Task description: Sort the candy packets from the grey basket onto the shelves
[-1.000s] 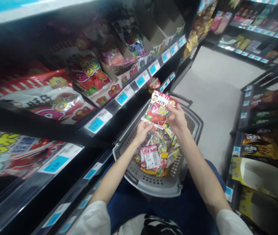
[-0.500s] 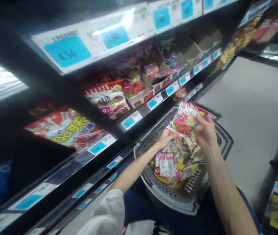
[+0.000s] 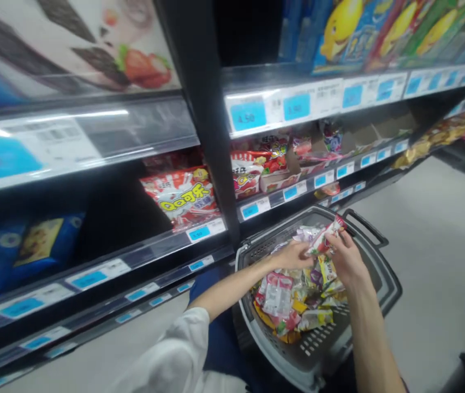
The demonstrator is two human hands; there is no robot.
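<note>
Between my hands is a red and white candy bag (image 3: 323,240), tilted so that it shows narrow, above the grey shopping basket (image 3: 388,292). My left hand (image 3: 296,255) grips its lower left end. On its upper right end, my right hand (image 3: 345,254) is closed, with some fingers hidden behind the bag. Below lie several small snack packets, among them a pink and white packet (image 3: 278,297), a yellow packet (image 3: 327,268) and a yellow-green packet (image 3: 315,320).
Shelves with blue price tags run along the left. A large red and white gummy bag (image 3: 183,197) lies on one, blue packages (image 3: 48,240) farther left. Beyond the black post (image 3: 216,136) are boxes of candy bags (image 3: 275,155). The basket handle (image 3: 367,226) points toward the grey floor (image 3: 429,218).
The candy bag has gone from facing me to edge-tilted and lower, over the basket. My view has swung left, bringing more of the left shelves into sight.
</note>
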